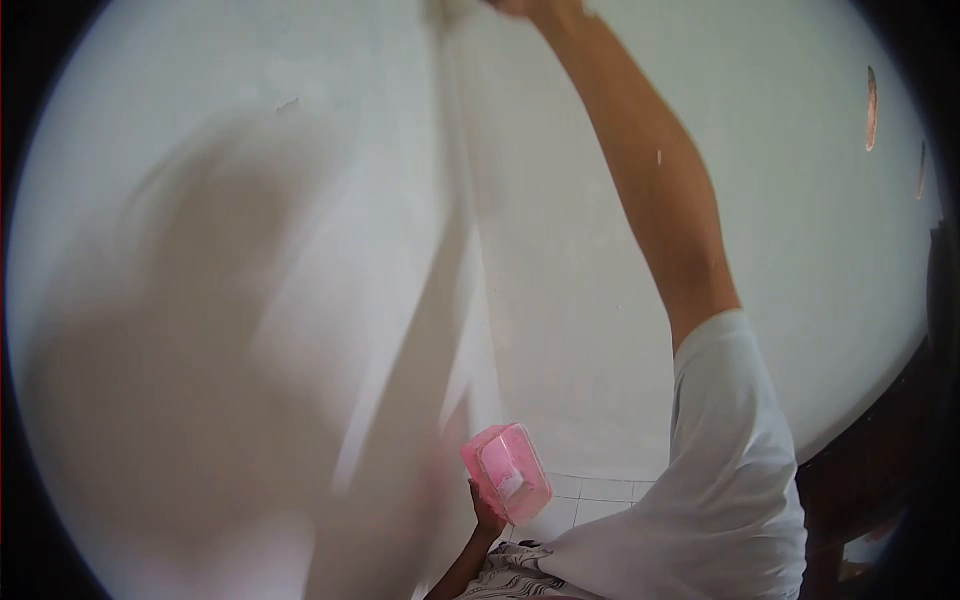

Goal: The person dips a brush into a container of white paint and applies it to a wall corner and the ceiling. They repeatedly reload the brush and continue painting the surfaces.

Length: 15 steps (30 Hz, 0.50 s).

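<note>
White wall [560, 280] fills nearly everything ahead of me, with a corner seam running down its middle and a blurred grey shadow on the left. Pale floor tiles [590, 497] show at the bottom. My left hand [487, 512], low and near, cups a pink plastic container [507, 473] from below, fingers wrapped around its base; the tub sits just above my palm, tilted, whitish paste inside. My right arm [650, 190], in a white sleeve, stretches up to the wall's top edge. That hand leaves the view, so I cannot tell its grip.
</note>
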{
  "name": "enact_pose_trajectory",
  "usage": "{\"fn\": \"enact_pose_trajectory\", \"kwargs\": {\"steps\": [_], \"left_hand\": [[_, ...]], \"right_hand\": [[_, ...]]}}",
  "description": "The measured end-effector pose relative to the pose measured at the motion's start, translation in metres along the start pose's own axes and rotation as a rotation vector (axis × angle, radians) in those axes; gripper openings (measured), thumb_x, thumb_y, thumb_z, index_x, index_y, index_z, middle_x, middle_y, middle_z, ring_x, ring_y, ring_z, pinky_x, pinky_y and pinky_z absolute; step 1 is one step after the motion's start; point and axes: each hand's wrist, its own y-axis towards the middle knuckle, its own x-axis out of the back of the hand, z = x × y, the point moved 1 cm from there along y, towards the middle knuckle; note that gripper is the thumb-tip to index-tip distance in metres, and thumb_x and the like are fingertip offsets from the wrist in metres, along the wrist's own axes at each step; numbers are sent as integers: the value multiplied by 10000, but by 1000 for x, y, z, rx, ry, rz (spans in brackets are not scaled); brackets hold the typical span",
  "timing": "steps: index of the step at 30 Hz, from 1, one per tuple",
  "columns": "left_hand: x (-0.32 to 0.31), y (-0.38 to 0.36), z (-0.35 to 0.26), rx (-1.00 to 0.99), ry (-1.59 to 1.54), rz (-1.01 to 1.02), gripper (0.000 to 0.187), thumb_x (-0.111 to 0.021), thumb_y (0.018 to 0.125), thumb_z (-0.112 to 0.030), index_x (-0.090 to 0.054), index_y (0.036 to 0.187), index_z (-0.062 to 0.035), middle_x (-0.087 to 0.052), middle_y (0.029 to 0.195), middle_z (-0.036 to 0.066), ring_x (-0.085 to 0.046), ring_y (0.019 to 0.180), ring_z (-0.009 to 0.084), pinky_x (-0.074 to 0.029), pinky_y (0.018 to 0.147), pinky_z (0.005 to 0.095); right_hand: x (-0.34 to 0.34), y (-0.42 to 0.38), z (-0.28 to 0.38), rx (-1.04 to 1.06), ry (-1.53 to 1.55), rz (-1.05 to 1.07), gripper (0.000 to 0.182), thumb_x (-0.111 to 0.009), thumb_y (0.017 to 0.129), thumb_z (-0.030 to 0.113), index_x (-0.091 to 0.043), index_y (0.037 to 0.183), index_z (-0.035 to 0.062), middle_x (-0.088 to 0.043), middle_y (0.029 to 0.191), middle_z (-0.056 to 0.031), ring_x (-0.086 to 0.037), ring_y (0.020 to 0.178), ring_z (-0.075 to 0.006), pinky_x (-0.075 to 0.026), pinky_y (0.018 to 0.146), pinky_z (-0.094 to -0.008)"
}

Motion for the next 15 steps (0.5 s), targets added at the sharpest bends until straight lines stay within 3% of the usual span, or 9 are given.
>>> {"fn": "enact_pose_trajectory", "kwargs": {"steps": [2, 3, 6, 8, 10, 11, 13, 14, 15], "left_hand": [[12, 1, 4, 74, -57, -36, 734, -278, 946, -631, -274, 1448, -95, -416, 1402, 111, -418, 1291, 288, -332, 1096, 471], [10, -1, 1, 70, -53, -41, 734, -278, 946, -631, -274, 1448, -95, -416, 1402, 111, -418, 1291, 288, -332, 1096, 471], [6, -4, -4, 117, -34, -22, 727, -279, 949, -625, -271, 1448, -97, -419, 1397, 109, -420, 1288, 285, -349, 1086, 477], [-4, -7, -9, 107, 16, -115, 716, -273, 954, -618, -276, 1446, -98, -424, 1392, 113, -427, 1282, 285, -359, 1079, 483], [-6, -7, -7, 90, 24, -138, 712, -270, 956, -615, -275, 1447, -99, -424, 1393, 112, -430, 1279, 284, -355, 1082, 484], [-7, -8, -7, 79, 28, -154, 708, -267, 958, -612, -274, 1448, -101, -423, 1394, 111, -433, 1276, 284, -351, 1085, 486], [-4, -3, -5, 67, 31, -174, 710, -262, 958, -613, -272, 1450, -101, -422, 1399, 112, -434, 1278, 285, -351, 1086, 482], [-1, -5, -2, 63, 41, -193, 712, -257, 958, -614, -270, 1452, -100, -420, 1404, 113, -434, 1280, 286, -350, 1087, 477], [-2, -7, -2, 56, 32, -201, 712, -257, 958, -614, -270, 1452, -100, -420, 1404, 113, -434, 1280, 286, -350, 1087, 477]], "right_hand": [[7, -75, -71, 68, 40, -110, 153, -574, 927, 164, -631, 964, 27, -593, 728, -7, -540, 600, -98, -445, 524, -225], [17, -115, -115, -7, -64, -64, 195, -606, 917, 201, -657, 1010, 37, -585, 714, 2, -532, 599, -86, -433, 520, -228], [8, -245, -232, -396, -167, -177, 209, -628, 912, 256, -658, 936, 51, -511, 627, 30, -466, 515, -64, -381, 441, -224], [7, -307, -256, -776, -133, -159, 208, -585, 924, 236, -642, 927, 36, -464, 576, 16, -425, 461, -71, -362, 404, -225], [18, -334, -261, -889, -229, 110, 236, -543, 934, 226, -633, 934, 8, -495, 586, -22, -449, 457, -96, -396, 410, -264], [23, -332, -259, -892, -223, 113, 236, -543, 934, 226, -633, 934, 8, -495, 586, -22, -449, 457, -96, -396, 410, -264], [25, -304, -207, -552, -834, 149, 330, -548, 892, 255, -603, 830, -64, -585, 641, -173, -588, 541, -257, -476, 517, -412], [29, -284, -171, -269, -1070, 159, 291, -506, 937, 213, -606, 1017, -49, -603, 674, -151, -590, 561, -256, -485, 538, -387], [32, -257, -134, 43, -1339, 165, 292, -490, 926, 182, -586, 1077, -50, -617, 778, -260, -600, 664, -394, -491, 640, -436]]}}
